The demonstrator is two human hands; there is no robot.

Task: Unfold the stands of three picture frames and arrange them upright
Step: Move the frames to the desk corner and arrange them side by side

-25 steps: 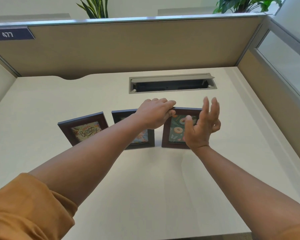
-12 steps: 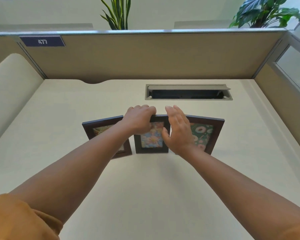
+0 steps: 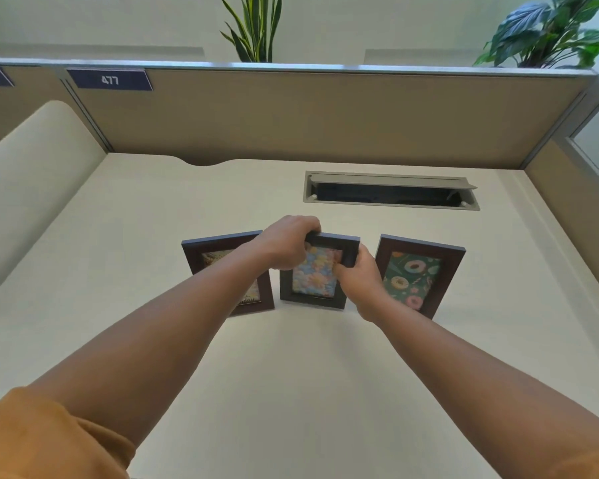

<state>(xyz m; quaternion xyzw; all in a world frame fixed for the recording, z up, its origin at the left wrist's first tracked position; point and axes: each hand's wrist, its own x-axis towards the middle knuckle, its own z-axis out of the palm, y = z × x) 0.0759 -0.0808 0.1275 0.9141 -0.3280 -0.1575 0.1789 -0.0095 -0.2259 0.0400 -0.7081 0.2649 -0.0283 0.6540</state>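
Observation:
Three picture frames stand upright in a row on the pale desk (image 3: 291, 392). The middle frame (image 3: 313, 285) is dark grey with a pastel flower picture. My left hand (image 3: 287, 242) grips its top left corner, and my right hand (image 3: 358, 278) grips its right edge. The left frame (image 3: 201, 248) is brown, and my left forearm hides much of its picture. Free of both hands, the right frame (image 3: 417, 274) is brown with a doughnut picture on green. All the stands are hidden behind the frames.
An open cable slot (image 3: 389, 191) is set in the desk behind the frames. Beige partition walls (image 3: 291, 119) close the back and the right side. A cream curved panel (image 3: 28, 188) rises on the left. Plants (image 3: 253, 25) show above the partition.
My left hand went from the right frame's top to the middle frame. My right hand, open a second ago, has closed on the middle frame's right edge. The camera view shifted left.

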